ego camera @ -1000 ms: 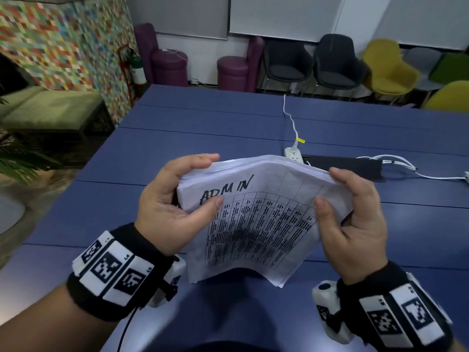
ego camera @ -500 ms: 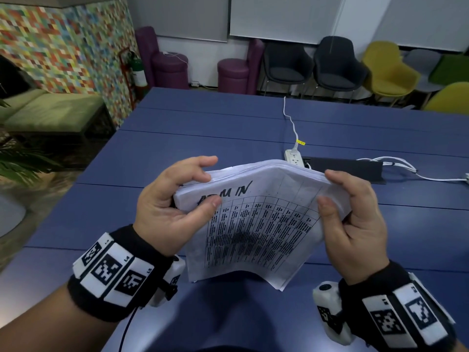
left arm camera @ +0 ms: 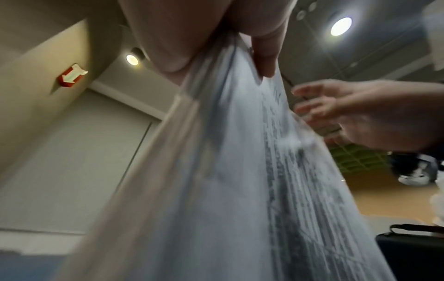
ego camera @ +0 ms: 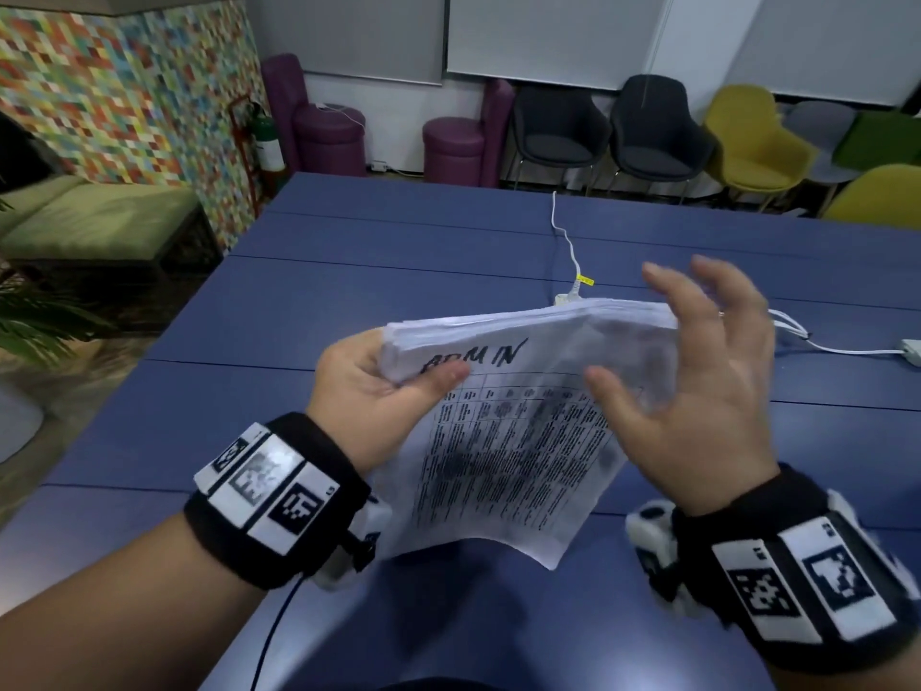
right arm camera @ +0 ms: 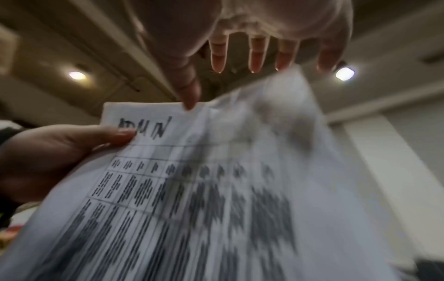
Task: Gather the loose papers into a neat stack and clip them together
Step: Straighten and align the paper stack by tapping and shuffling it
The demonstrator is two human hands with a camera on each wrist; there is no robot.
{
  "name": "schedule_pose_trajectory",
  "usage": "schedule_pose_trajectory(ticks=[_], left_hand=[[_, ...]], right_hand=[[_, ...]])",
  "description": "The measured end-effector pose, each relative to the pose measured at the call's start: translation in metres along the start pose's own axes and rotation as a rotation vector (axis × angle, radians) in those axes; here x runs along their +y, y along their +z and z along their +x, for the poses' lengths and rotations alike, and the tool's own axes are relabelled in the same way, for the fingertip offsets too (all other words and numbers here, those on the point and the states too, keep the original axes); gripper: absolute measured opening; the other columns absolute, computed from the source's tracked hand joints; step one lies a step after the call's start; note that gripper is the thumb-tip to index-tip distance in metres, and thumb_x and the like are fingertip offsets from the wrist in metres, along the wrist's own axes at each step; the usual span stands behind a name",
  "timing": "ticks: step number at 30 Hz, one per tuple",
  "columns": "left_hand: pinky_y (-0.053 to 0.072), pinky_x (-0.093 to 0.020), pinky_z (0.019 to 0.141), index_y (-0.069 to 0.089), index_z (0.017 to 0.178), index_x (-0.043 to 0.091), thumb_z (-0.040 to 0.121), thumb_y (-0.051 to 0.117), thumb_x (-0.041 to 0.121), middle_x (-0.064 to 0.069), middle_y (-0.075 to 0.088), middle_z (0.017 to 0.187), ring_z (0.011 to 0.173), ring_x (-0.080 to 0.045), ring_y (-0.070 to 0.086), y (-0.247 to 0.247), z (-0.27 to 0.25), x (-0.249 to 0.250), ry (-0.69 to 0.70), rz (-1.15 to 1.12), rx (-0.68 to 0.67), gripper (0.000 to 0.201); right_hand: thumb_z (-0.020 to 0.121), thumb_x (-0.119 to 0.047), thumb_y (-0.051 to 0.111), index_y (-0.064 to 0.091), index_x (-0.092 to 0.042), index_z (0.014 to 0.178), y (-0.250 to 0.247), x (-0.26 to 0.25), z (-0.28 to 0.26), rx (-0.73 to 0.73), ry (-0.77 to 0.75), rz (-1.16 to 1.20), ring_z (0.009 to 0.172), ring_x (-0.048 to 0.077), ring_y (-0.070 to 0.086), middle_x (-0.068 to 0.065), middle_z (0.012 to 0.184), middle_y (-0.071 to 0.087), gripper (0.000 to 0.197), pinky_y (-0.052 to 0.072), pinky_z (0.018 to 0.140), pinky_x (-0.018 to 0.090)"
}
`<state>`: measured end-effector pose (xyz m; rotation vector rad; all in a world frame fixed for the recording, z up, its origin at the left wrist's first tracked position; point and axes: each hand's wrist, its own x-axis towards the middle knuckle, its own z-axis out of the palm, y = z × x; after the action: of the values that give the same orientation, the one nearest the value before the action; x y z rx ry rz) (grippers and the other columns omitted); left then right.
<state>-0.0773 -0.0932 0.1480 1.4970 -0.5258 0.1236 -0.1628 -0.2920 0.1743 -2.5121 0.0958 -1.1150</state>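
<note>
White printed sheets form a thick stack of papers [ego camera: 518, 441], held up above a blue bench [ego camera: 349, 301] near the middle of the head view, top edge raised and bottom edge hanging toward the bench. The top sheet carries the handwritten word "ADMIN" above a printed table of small dark text. The left hand [ego camera: 379, 386] has its grip grasping the stack at the upper corner at about 9 o'clock, thumb lying across the front sheet beside the handwriting and the other fingers behind. The right hand [ego camera: 697, 386] sits at about 3 o'clock with its grip released: the fingers [right arm camera: 258, 55] are spread and fairly straight, close to the stack's right edge; motion blur makes it unclear whether they touch the paper. Both wrists wear black bands with black-and-white square markers. At 12 o'clock beyond the stack, a white cable [ego camera: 565, 236] runs across the bench. Farther back, dark, yellow and purple chairs line the wall.
</note>
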Motion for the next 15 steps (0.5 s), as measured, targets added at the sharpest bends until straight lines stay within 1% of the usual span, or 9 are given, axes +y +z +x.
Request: schedule_pose_trajectory(ticks=[1, 2, 4, 6, 7, 9, 11, 13, 15], left_hand=[[0.052, -0.012, 0.064, 0.073, 0.074, 0.035, 0.063, 0.082, 0.029, 0.028, 0.07, 0.07, 0.069, 0.005, 0.067, 0.005, 0.002, 0.005, 0.07, 0.055, -0.03, 0.015], [0.051, -0.014, 0.062, 0.072, 0.078, 0.037, 0.065, 0.079, 0.027, 0.028, 0.069, 0.069, 0.068, 0.003, 0.066, 0.009, 0.004, 0.008, 0.154, 0.119, -0.08, 0.017], [0.047, -0.018, 0.058, 0.073, 0.083, 0.023, 0.07, 0.074, 0.013, 0.017, 0.067, 0.064, 0.062, -0.005, 0.063, 0.019, 0.004, 0.012, 0.32, 0.23, -0.183, 0.017], [0.045, -0.021, 0.054, 0.072, 0.079, 0.016, 0.071, 0.072, 0.005, 0.003, 0.067, 0.063, 0.058, -0.013, 0.061, 0.024, 0.003, 0.015, 0.368, 0.279, -0.237, 0.014], [0.047, -0.022, 0.054, 0.071, 0.081, 0.017, 0.072, 0.072, 0.007, -0.001, 0.068, 0.064, 0.058, -0.015, 0.062, 0.024, 0.004, 0.014, 0.357, 0.285, -0.254, 0.014], [0.048, -0.024, 0.054, 0.069, 0.08, 0.02, 0.074, 0.068, 0.024, 0.003, 0.066, 0.062, 0.057, -0.011, 0.061, 0.019, 0.004, 0.004, 0.342, 0.395, -0.315, 0.008], [0.04, -0.022, 0.054, 0.061, 0.073, 0.021, 0.071, 0.056, 0.045, 0.01, 0.058, 0.056, 0.055, -0.004, 0.054, 0.005, 0.004, -0.014, 0.28, 0.623, -0.435, 0.024], [0.035, -0.024, 0.056, 0.055, 0.077, 0.023, 0.066, 0.043, 0.055, 0.006, 0.062, 0.061, 0.062, -0.012, 0.057, -0.018, 0.002, -0.039, 0.201, 0.847, -0.555, 0.036], [0.037, -0.025, 0.058, 0.05, 0.085, 0.028, 0.06, 0.037, 0.06, 0.003, 0.063, 0.065, 0.069, -0.02, 0.06, -0.048, -0.005, -0.063, 0.076, 0.995, -0.622, 0.043]], right_hand=[[0.065, -0.044, 0.062, 0.043, -0.03, 0.127, -0.004, -0.011, 0.006, -0.067, -0.089, -0.122, 0.129, 0.027, 0.038, 0.007, 0.135, 0.041, 0.066, 0.03, 0.105, 0.049], [0.063, -0.045, 0.06, 0.046, -0.029, 0.125, -0.007, -0.021, 0.011, -0.148, -0.182, -0.207, 0.126, 0.027, 0.043, 0.003, 0.131, 0.048, 0.065, 0.032, 0.101, 0.051], [0.063, -0.034, 0.058, 0.06, -0.025, 0.105, -0.011, -0.033, 0.017, -0.283, -0.303, -0.256, 0.096, 0.027, 0.064, -0.001, 0.1, 0.068, 0.043, 0.046, 0.077, 0.041], [0.062, -0.023, 0.058, 0.06, -0.022, 0.082, -0.012, -0.034, 0.02, -0.36, -0.27, -0.212, 0.063, 0.032, 0.064, -0.003, 0.069, 0.066, 0.02, 0.047, 0.052, 0.032], [0.062, -0.02, 0.058, 0.058, -0.021, 0.077, -0.013, -0.032, 0.019, -0.388, -0.233, -0.167, 0.059, 0.032, 0.061, -0.003, 0.063, 0.064, 0.015, 0.047, 0.048, 0.034], [0.066, -0.021, 0.059, 0.056, -0.021, 0.076, -0.014, -0.022, 0.014, -0.403, -0.173, -0.065, 0.058, 0.026, 0.06, -0.004, 0.06, 0.061, 0.011, 0.049, 0.049, 0.034], [0.069, -0.024, 0.061, 0.054, -0.023, 0.079, -0.016, -0.011, 0.009, -0.38, -0.09, 0.036, 0.057, 0.012, 0.054, -0.003, 0.06, 0.058, 0.012, 0.045, 0.054, 0.023], [0.067, -0.024, 0.065, 0.056, -0.029, 0.08, -0.022, 0.005, 0.004, -0.336, 0.018, 0.148, 0.059, 0.001, 0.051, -0.01, 0.072, 0.059, 0.017, 0.036, 0.053, 0.007], [0.064, -0.03, 0.07, 0.06, -0.038, 0.073, -0.03, 0.026, -0.004, -0.303, 0.141, 0.296, 0.054, -0.007, 0.049, -0.018, 0.07, 0.063, 0.016, 0.037, 0.055, 0.004]])
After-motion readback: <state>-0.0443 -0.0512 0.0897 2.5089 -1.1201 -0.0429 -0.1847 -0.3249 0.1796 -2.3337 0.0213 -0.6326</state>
